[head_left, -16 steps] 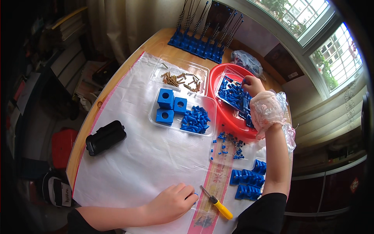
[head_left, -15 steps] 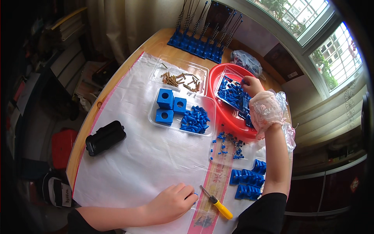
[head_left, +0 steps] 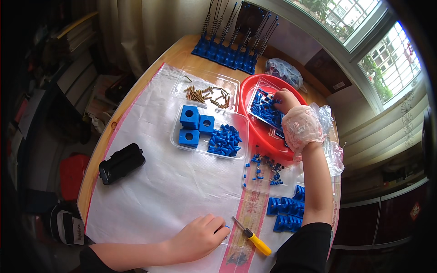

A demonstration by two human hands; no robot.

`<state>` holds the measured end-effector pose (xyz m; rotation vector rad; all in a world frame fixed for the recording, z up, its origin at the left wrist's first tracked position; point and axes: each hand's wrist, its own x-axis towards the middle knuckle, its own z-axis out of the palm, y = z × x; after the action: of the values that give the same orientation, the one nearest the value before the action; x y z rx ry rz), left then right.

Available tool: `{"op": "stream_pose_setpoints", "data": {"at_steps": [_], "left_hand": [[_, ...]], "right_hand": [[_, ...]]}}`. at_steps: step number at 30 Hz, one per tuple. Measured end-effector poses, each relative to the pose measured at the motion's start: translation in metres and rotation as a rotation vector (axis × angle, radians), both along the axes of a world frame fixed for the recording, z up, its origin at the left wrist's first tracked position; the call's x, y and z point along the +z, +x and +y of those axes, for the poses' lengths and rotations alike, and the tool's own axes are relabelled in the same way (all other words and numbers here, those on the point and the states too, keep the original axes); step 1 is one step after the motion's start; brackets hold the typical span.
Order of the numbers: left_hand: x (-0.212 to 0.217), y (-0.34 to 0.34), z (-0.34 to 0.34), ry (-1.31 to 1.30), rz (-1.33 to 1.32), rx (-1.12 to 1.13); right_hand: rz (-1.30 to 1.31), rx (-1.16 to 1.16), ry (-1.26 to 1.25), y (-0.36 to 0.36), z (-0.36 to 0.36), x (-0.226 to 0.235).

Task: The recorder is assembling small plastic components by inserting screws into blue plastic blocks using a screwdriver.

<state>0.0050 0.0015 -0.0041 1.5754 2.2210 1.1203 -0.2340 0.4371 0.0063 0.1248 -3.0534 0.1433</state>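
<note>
- Blue small parts (head_left: 266, 109) sit in clear tray inside red bowl (head_left: 255, 86), far right of table.
- R hand (head_left: 296, 120), wearing thin plastic glove, reaches into that tray; fingertips buried among parts, so can't tell if pinching one.
- L hand (head_left: 200, 236) rests on white sheet (head_left: 159, 191), loosely curled over a tiny blue bit at fingertips, beside yellow screwdriver (head_left: 252, 236).
- Best approach, imo: pick one part at a time w/ thumb + forefinger, keep tray steady.

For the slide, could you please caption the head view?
Gloved right hand reaches into red bowl of blue parts; bare left hand rests beside yellow-handled screwdriver.
</note>
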Motion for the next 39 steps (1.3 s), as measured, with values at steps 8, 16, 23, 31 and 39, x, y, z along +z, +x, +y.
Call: {"op": "stream_pose_setpoints", "data": {"at_steps": [8,16,23,31,39], "left_hand": [[-0.002,0.001,0.000,-0.006,0.015,0.001],[-0.001,0.001,0.001,-0.012,0.020,0.000],[0.000,0.001,0.000,-0.005,0.027,0.005],[-0.002,0.000,0.001,0.011,0.013,0.000],[-0.002,0.000,0.001,0.011,0.014,0.008]], "right_hand": [[0.116,-0.050,-0.475,0.002,0.020,-0.004],[0.121,-0.072,-0.290,0.008,0.017,0.001],[0.057,-0.247,-0.005,0.003,0.004,-0.005],[0.149,0.005,-0.234,0.000,0.023,-0.008],[0.128,-0.062,-0.095,-0.002,0.020,-0.007]]}}
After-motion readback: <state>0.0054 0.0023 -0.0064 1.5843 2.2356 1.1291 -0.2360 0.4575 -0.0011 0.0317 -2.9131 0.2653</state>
